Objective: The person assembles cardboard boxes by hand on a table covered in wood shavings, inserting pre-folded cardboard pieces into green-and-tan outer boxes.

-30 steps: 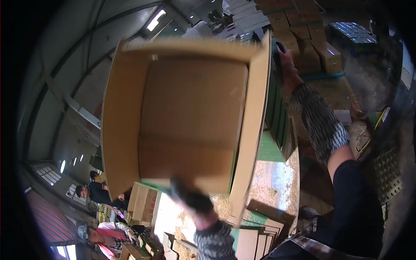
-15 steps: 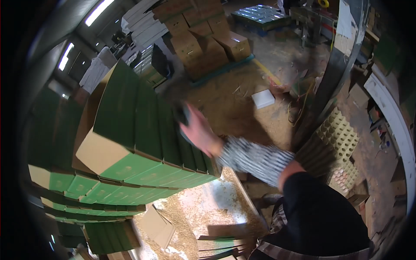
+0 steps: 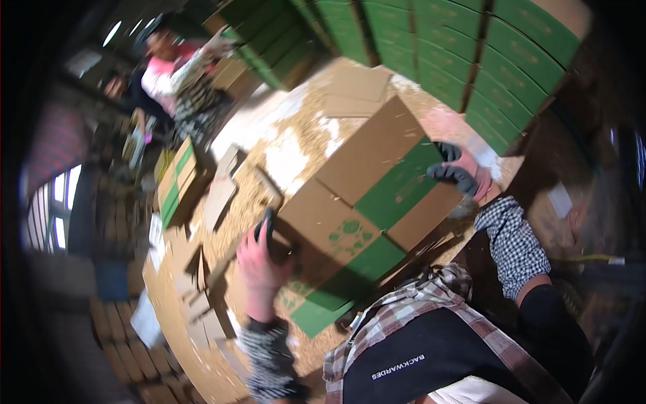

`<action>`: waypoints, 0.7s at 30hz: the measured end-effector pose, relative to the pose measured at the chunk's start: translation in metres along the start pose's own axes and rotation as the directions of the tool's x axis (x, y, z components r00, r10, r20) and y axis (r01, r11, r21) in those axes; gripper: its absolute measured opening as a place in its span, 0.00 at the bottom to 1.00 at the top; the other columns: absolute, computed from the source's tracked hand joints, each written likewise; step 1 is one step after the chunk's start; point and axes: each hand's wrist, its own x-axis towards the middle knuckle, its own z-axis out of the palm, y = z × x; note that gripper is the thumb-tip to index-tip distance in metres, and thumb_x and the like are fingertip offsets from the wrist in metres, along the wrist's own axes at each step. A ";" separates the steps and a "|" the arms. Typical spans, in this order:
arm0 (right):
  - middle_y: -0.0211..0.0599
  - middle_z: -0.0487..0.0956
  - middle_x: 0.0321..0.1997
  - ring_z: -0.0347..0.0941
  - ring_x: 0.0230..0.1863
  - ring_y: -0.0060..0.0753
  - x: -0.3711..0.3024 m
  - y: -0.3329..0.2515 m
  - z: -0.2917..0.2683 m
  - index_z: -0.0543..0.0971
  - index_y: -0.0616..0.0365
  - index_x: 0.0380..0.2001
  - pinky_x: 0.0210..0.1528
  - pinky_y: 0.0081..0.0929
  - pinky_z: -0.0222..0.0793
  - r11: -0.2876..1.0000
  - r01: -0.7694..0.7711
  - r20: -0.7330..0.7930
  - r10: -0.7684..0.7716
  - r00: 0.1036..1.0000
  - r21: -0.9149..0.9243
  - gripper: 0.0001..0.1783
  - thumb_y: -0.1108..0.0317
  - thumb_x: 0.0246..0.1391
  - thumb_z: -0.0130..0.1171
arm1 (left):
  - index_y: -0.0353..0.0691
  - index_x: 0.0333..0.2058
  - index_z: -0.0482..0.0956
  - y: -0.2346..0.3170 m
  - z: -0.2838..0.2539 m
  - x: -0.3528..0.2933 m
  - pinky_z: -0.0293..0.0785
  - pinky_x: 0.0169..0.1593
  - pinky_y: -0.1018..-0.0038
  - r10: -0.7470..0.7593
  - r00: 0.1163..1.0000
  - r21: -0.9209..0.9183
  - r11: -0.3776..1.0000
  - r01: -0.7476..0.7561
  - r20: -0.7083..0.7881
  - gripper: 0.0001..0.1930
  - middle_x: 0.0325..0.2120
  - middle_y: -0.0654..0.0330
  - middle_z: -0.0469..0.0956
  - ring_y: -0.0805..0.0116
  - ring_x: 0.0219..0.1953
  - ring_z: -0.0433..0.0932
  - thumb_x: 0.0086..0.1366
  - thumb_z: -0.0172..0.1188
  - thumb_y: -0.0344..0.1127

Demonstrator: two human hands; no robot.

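Observation:
A large brown cardboard box blank (image 3: 367, 158), with green bands and green leaf prints, lies tilted across the table before me. My right hand (image 3: 468, 174), in a pink glove with dark grey fingertips, curls its fingers over the right edge of this cardboard. On the opposite side my left hand (image 3: 261, 269), gloved alike, is at the left edge with its fingers pointing up and apart. Whether it touches the cardboard is hard to tell, as the hand is somewhat blurred.
Sawdust-like chaff covers the table (image 3: 289, 151). Stacked green boxes (image 3: 471, 60) stand at the far right. Loose cardboard pieces (image 3: 219, 195) and a banded box (image 3: 178, 185) lie to the left. A co-worker (image 3: 178, 74) works at the far left.
My view has turned from the stacked green boxes and floor to the table. The right hand, earlier by the stack, now grips the cardboard; my left hand has come into view.

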 end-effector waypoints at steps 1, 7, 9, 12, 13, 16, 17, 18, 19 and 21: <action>0.32 0.79 0.48 0.74 0.47 0.23 0.016 -0.009 0.011 0.74 0.65 0.53 0.50 0.23 0.70 0.985 0.000 0.021 0.003 1.000 -0.173 0.27 0.74 0.48 0.66 | 0.46 0.60 0.67 -0.009 -0.028 -0.008 0.71 0.53 0.62 -0.021 0.993 -0.212 0.976 0.046 0.117 0.37 0.51 0.46 0.73 0.53 0.49 0.75 0.49 0.69 0.38; 0.27 0.74 0.43 0.70 0.41 0.16 0.050 -0.076 0.084 0.64 0.54 0.62 0.44 0.14 0.65 0.964 0.264 -0.071 -0.264 0.962 -0.004 0.33 0.67 0.54 0.64 | 0.39 0.57 0.71 0.064 -0.099 -0.069 0.72 0.53 0.72 0.417 0.847 -0.804 0.595 0.020 0.330 0.33 0.49 0.52 0.76 0.67 0.51 0.75 0.49 0.69 0.33; 0.29 0.73 0.44 0.69 0.44 0.21 0.049 -0.097 0.094 0.65 0.56 0.62 0.49 0.17 0.65 0.985 0.172 -0.125 -0.171 0.977 -0.007 0.35 0.68 0.50 0.64 | 0.31 0.57 0.68 0.031 -0.056 -0.076 0.66 0.61 0.71 0.217 0.844 -0.869 0.045 0.493 0.490 0.34 0.52 0.55 0.74 0.67 0.59 0.67 0.50 0.67 0.31; 0.40 0.71 0.55 0.67 0.56 0.33 0.054 -0.121 0.093 0.62 0.61 0.64 0.61 0.28 0.60 0.996 0.073 0.079 -0.076 0.994 0.043 0.42 0.68 0.44 0.64 | 0.32 0.57 0.68 0.024 -0.075 -0.078 0.70 0.38 0.85 -0.308 0.852 -0.905 -0.172 0.389 0.424 0.26 0.26 0.70 0.69 0.84 0.31 0.71 0.59 0.60 0.29; 0.43 0.70 0.57 0.67 0.57 0.36 0.053 -0.130 0.086 0.61 0.61 0.64 0.61 0.30 0.60 0.979 0.015 0.274 -0.071 0.959 0.202 0.42 0.69 0.44 0.64 | 0.33 0.55 0.68 0.030 -0.075 -0.076 0.70 0.36 0.85 -0.391 0.891 -0.973 -0.078 0.217 0.230 0.23 0.26 0.70 0.69 0.84 0.30 0.71 0.60 0.59 0.28; 0.53 0.65 0.61 0.65 0.60 0.49 0.043 -0.126 0.136 0.57 0.58 0.66 0.66 0.38 0.57 0.999 -0.049 0.186 0.050 0.981 -0.008 0.50 0.62 0.39 0.68 | 0.37 0.44 0.77 0.052 -0.062 -0.071 0.73 0.40 0.69 -0.034 0.882 -0.528 0.812 -0.250 -0.469 0.16 0.28 0.56 0.72 0.63 0.35 0.74 0.56 0.60 0.30; 0.54 0.63 0.62 0.61 0.62 0.52 0.047 -0.096 0.158 0.57 0.58 0.66 0.66 0.40 0.55 0.927 0.256 0.099 -0.238 0.966 -0.274 0.50 0.58 0.39 0.68 | 0.40 0.44 0.78 0.059 -0.053 -0.067 0.73 0.42 0.65 0.076 0.959 -0.454 0.869 -0.197 -0.272 0.16 0.31 0.53 0.73 0.58 0.37 0.74 0.54 0.60 0.30; 0.55 0.61 0.64 0.58 0.64 0.54 0.055 -0.077 0.172 0.57 0.58 0.65 0.67 0.42 0.53 0.686 0.486 0.085 -0.530 0.844 -0.542 0.51 0.54 0.40 0.69 | 0.43 0.44 0.79 0.066 -0.045 -0.056 0.72 0.44 0.61 0.179 0.982 -0.366 0.911 -0.189 -0.061 0.17 0.34 0.50 0.73 0.52 0.40 0.73 0.53 0.60 0.31; 0.54 0.56 0.66 0.51 0.67 0.57 0.048 -0.093 0.186 0.59 0.57 0.64 0.68 0.49 0.47 0.368 0.541 0.239 -0.614 0.752 -0.756 0.49 0.49 0.42 0.67 | 0.48 0.46 0.79 0.051 -0.040 -0.059 0.72 0.45 0.63 0.298 0.948 -0.311 0.917 -0.251 0.114 0.19 0.38 0.50 0.74 0.53 0.41 0.74 0.53 0.59 0.31; 0.49 0.51 0.69 0.45 0.70 0.54 0.063 -0.060 0.168 0.58 0.56 0.65 0.67 0.61 0.41 -0.001 0.460 0.374 -0.586 0.719 -0.888 0.51 0.47 0.40 0.67 | 0.53 0.51 0.77 0.027 -0.065 -0.070 0.65 0.57 0.56 0.375 0.908 -0.333 0.894 -0.299 0.190 0.26 0.53 0.46 0.67 0.43 0.55 0.66 0.49 0.64 0.37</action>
